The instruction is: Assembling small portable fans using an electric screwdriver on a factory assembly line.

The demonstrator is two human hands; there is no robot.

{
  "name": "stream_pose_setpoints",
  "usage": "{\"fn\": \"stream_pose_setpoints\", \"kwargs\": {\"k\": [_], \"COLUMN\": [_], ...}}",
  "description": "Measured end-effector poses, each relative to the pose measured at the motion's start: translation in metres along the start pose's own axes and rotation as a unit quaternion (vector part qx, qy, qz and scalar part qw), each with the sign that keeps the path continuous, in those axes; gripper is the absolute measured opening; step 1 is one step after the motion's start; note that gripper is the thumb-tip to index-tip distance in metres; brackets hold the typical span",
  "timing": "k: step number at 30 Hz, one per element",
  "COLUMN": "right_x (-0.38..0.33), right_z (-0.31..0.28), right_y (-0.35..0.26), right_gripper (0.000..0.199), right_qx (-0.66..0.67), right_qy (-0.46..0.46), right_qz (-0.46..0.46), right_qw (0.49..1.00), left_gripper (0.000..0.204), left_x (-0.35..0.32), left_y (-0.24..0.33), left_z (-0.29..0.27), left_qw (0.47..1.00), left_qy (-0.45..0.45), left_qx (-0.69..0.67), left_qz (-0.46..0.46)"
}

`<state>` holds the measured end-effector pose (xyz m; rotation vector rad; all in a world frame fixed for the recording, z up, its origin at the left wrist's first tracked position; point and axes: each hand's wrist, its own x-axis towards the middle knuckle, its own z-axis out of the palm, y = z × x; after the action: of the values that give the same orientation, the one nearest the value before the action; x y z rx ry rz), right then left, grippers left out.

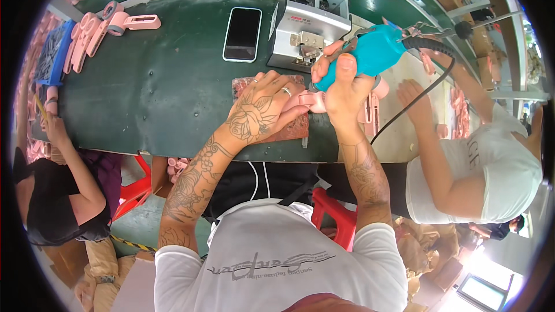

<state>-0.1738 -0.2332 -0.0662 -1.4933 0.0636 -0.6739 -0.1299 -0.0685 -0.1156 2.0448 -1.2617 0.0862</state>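
My left hand (260,104) lies closed over a pink plastic part (315,101), its fingers and thumb pressing it against a reddish mottled pad (286,132). Much of that part is covered by the hand. My right hand (347,89) is wrapped round a teal electric screwdriver (378,51), which is tilted with its front end low by the pink part. Whether the bit touches the part cannot be seen. Just beyond both hands stands a silver-grey screw feeder (306,26).
A phone (242,33) lies left of the feeder on the green table (173,81). Pink handheld-fan-like parts (87,34) and a blue bin (55,52) are at far left. The screwdriver's black cable (425,89) loops down right. Co-workers sit either side; one's hand (413,95) is near.
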Motion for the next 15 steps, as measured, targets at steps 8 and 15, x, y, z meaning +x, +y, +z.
{"fn": "stream_pose_setpoints", "kwargs": {"k": [8,15], "right_x": [-0.0004,0.0046], "right_z": [0.0002,-0.0032], "right_y": [0.0046,0.0009], "right_gripper": [0.042,0.047], "right_qx": [0.002,-0.049], "right_qy": [-0.007,-0.026], "right_qz": [0.005,0.015], "right_qw": [1.000,0.998], "left_gripper": [0.040,0.041], "left_x": [0.0056,0.0018], "left_y": [0.0028,0.0010], "left_z": [-0.0028,-0.0016], "left_qw": [1.000,1.000], "left_qy": [0.007,-0.009], "left_qx": [0.014,0.009], "left_qz": [0.011,0.001]}}
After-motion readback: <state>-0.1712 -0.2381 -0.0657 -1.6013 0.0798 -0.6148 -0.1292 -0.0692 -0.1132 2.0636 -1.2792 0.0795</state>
